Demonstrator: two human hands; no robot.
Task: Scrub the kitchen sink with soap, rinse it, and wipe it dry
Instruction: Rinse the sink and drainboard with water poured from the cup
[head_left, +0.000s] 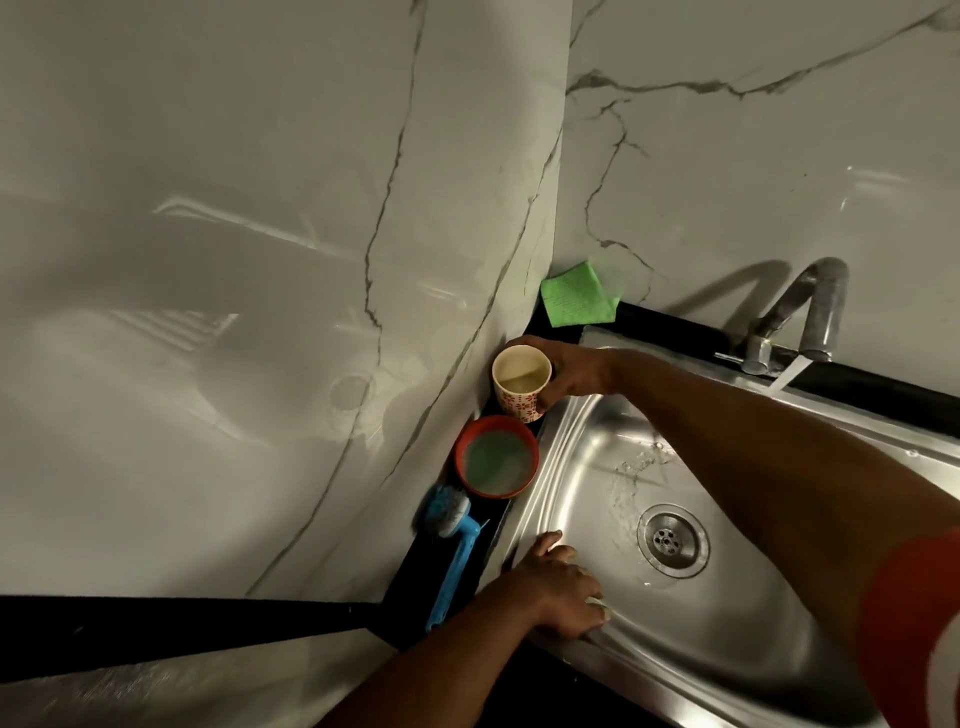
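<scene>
A steel sink (582, 467) fills the lower right, with a round drain (672, 540) and water splashing on its floor. The tap (810, 317) at the back right runs a stream into the basin. My right hand (569, 371) reaches across the sink and grips a paper cup (521, 383) with a red pattern, liquid inside, on the black ledge by the wall. My left hand (561, 587) rests on the sink's near left rim, fingers spread flat, holding nothing. A green cloth (576, 301) lies in the corner.
A red bowl (497, 455) with cloudy green liquid sits on the black ledge (852, 387) beside the cup. A blue scrub brush (454, 545) lies next to it. Marble walls close off the left and back.
</scene>
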